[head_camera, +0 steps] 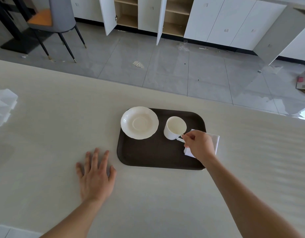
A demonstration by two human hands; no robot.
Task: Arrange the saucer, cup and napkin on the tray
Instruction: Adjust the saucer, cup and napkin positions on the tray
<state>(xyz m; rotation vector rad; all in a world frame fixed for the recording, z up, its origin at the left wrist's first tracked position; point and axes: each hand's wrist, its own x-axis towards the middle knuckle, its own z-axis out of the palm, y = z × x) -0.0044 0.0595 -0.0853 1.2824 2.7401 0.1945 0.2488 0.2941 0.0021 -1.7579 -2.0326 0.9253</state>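
Note:
A dark brown tray (151, 153) lies on the pale table. A white scalloped saucer (139, 122) rests at the tray's far left corner, its rim overhanging the edge. To its right a white cup (175, 127) stands upright on the tray. My right hand (199, 145) pinches the cup's handle at the cup's near right side. A folded white napkin (215, 140) lies over the tray's right edge, mostly hidden under my right hand. My left hand (95, 177) lies flat on the table left of the tray, fingers spread, holding nothing.
A white plastic object (3, 107) sits at the table's far left. Beyond the table's far edge is grey tiled floor with a chair (61, 23) and white cabinets (217, 21), some with open doors.

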